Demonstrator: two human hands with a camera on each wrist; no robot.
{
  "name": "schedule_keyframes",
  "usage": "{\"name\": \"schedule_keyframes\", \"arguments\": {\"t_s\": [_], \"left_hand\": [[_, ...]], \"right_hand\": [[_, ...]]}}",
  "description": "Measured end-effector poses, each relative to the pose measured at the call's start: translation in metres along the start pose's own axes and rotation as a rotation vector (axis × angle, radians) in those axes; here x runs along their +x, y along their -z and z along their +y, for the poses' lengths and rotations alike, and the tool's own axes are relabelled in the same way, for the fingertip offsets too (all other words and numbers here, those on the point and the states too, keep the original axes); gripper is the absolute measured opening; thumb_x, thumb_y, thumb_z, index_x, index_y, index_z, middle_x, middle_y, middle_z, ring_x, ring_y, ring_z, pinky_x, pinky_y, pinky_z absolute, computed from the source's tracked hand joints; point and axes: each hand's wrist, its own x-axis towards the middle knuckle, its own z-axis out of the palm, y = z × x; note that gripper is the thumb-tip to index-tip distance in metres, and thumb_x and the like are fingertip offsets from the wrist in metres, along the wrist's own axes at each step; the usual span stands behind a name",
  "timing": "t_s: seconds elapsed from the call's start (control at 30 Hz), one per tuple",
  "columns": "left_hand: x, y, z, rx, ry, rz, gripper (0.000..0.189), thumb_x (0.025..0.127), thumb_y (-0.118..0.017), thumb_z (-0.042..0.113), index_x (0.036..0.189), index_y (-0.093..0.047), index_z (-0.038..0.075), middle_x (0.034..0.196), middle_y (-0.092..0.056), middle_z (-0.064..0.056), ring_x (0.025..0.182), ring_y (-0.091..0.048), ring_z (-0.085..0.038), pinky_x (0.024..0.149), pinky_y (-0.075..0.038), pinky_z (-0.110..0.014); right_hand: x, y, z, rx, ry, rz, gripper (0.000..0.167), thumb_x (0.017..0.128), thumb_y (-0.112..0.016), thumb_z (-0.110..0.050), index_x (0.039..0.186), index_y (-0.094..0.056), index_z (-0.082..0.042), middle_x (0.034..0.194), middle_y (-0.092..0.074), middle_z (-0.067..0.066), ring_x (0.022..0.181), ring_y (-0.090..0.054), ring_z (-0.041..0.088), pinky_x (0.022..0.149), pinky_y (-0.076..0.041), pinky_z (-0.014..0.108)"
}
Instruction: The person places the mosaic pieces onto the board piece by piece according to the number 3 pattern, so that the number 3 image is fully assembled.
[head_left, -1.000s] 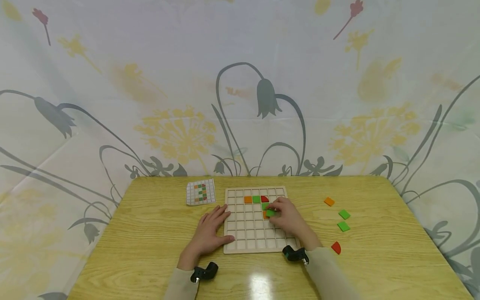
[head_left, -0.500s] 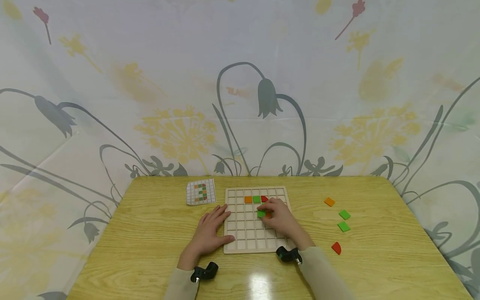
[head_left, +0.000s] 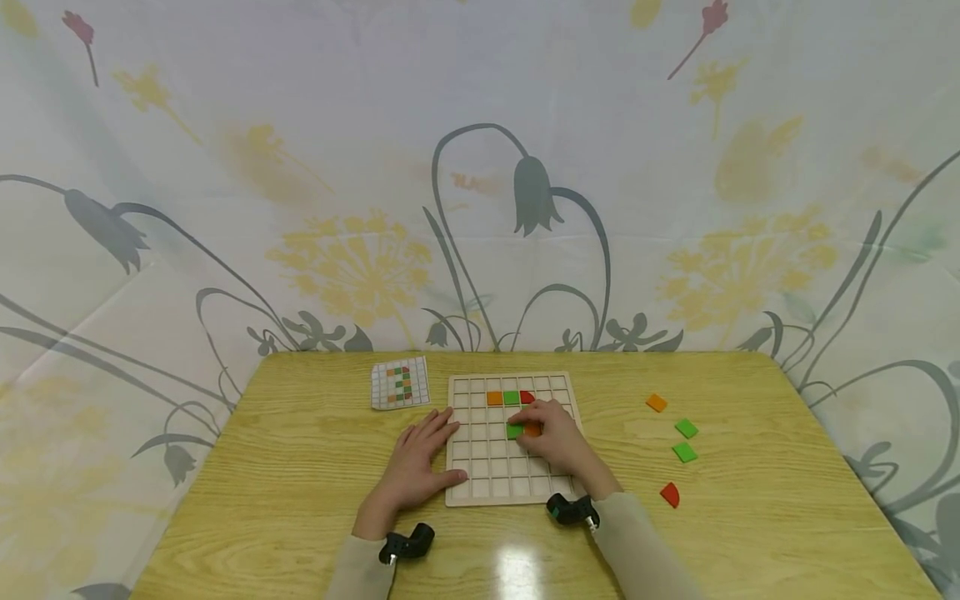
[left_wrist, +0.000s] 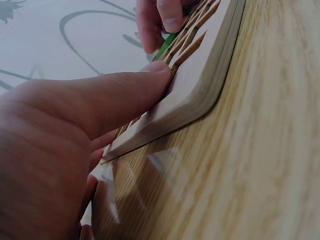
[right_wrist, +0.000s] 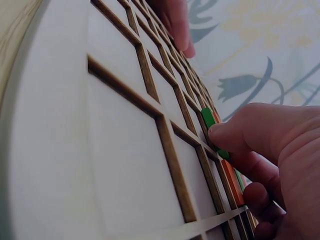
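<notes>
1. Behind everything we see a pale flowered backdrop (head_left: 637, 167).
2. In front of it we have a wood-grain table (head_left: 277, 483).
3. On the table we find a pale grid board (head_left: 480, 465), lying flat.
4. We see the left hand (head_left: 414, 468) resting on the board's left edge, its fingers extended and gripping nothing, its thumb laid over the rim.
5. We see the right hand (head_left: 558, 437) over the board, its thumb and fingers pinching a square.
6. Near the board's far left corner we spot a printed card (head_left: 401, 383) with a coloured pattern.
7. That pinched square is the held green tile (head_left: 514, 432), at the middle of the board; we cannot tell whether it is fully seated. Just right of it, partly under the fingers, is an orange tile (head_left: 532, 430).
8. In the second row from the far edge we see an orange square (head_left: 494, 398), a green square (head_left: 512, 398) and a red quarter-round (head_left: 527, 397), side by side.
9. Right of the board, on the table, we count a loose orange tile (head_left: 656, 403), two loose green tiles (head_left: 686, 428) and a loose red quarter-round (head_left: 670, 495).
</notes>
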Motion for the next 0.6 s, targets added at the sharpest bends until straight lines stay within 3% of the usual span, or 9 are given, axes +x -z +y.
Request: {"name": "schedule_keyframes", "arguments": {"t_s": [0.6], "left_hand": [[-0.0004,0.0016,0.0018,-0.011,0.003,-0.006,0.077,0.086,-0.071,0.046,0.149,-0.047,0.009,0.162,-0.029,-0.004,0.150,-0.019,-0.030,0.115,-0.011,-0.061]], "right_hand": [[-0.0006,-0.0016,0.0029,0.024,-0.012,0.035,0.023,0.085,-0.075,-0.009,0.106,-0.077,-0.018,0.111,-0.067,-0.002,0.094,-0.050,0.018,0.086,-0.043,0.041]]}}
